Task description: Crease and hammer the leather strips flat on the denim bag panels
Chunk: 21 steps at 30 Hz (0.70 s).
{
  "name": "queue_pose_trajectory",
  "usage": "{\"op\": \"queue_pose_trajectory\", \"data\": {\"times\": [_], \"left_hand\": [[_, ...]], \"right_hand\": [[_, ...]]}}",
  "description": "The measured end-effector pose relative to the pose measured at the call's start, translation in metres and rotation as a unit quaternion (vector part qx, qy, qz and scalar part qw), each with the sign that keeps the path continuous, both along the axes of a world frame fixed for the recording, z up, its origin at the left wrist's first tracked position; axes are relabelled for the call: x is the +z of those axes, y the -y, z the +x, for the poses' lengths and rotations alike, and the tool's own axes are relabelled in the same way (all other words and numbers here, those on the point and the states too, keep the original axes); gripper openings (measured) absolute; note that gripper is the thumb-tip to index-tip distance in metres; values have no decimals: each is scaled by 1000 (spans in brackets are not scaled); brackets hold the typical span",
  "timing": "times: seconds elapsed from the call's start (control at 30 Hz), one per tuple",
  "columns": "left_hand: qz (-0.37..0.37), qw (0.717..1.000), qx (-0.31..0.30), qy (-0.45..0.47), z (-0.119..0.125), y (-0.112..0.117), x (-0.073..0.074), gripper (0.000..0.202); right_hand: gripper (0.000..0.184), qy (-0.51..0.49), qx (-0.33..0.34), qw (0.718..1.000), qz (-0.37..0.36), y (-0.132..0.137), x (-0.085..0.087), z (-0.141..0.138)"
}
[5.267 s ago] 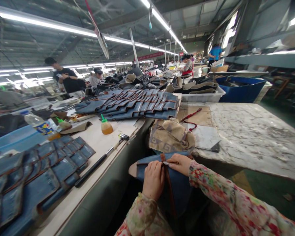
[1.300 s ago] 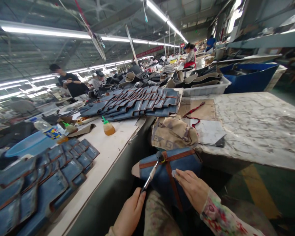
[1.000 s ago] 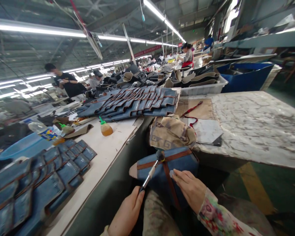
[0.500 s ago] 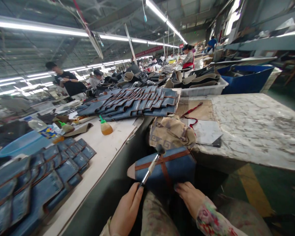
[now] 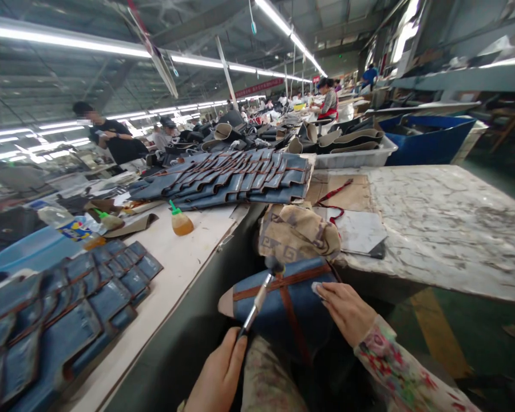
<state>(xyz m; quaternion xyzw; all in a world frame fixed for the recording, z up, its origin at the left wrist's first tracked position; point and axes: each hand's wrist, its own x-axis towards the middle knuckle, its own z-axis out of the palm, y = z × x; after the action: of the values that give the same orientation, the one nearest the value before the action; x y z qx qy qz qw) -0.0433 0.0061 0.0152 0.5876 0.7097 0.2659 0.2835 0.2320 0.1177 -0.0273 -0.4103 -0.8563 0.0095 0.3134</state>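
My left hand [image 5: 217, 369] is closed round the dark handle of a hammer-like tool [image 5: 257, 300] with a pale metal shaft and a rounded dark head. That head rests at or just over the upper edge of a blue leather piece [image 5: 266, 303] with crossing brown straps and a pale left tip. The piece lies over my lap. My right hand [image 5: 347, 312] is on its right side, fingertips pinching a small whitish wad [image 5: 316, 288], its material unclear. Right behind the blue piece is a crumpled beige patterned cloth [image 5: 298, 232].
Overlapping blue pieces [image 5: 77, 309] cover the left table, with a glue bottle [image 5: 181, 220] and a blue basin [image 5: 30, 246]. More blue panels [image 5: 236, 177] are stacked ahead. At right stands a worn white table [image 5: 438, 217]; a blue bin [image 5: 427, 137] is behind. Co-workers are farther off.
My right hand has moved up from the blue piece's lower edge onto its right side, and the whitish wad now shows. My left hand and the tool have shifted slightly down and left.
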Motion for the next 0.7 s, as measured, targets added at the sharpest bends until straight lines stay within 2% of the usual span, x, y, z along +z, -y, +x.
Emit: {"op": "queue_pose_trajectory", "data": {"times": [0.1, 0.3, 0.47, 0.6, 0.7], "left_hand": [[-55, 995, -76, -19, 7, -3, -2, 28], [-8, 994, -102, -43, 39, -33, 22, 31], [-65, 969, -167, -172, 58, -57, 21, 27], [-22, 969, -173, -177, 64, -64, 26, 31], [-45, 958, -193, -206, 69, -66, 30, 31]], "right_hand": [[32, 2, -6, 1000, 11, 5, -6, -1], [33, -8, -13, 1000, 5, 10, -5, -5], [35, -12, -16, 1000, -1, 11, -7, -5], [35, -2, -18, 1000, 0, 11, -6, -6], [34, 6, -10, 1000, 0, 11, -5, -6]]}}
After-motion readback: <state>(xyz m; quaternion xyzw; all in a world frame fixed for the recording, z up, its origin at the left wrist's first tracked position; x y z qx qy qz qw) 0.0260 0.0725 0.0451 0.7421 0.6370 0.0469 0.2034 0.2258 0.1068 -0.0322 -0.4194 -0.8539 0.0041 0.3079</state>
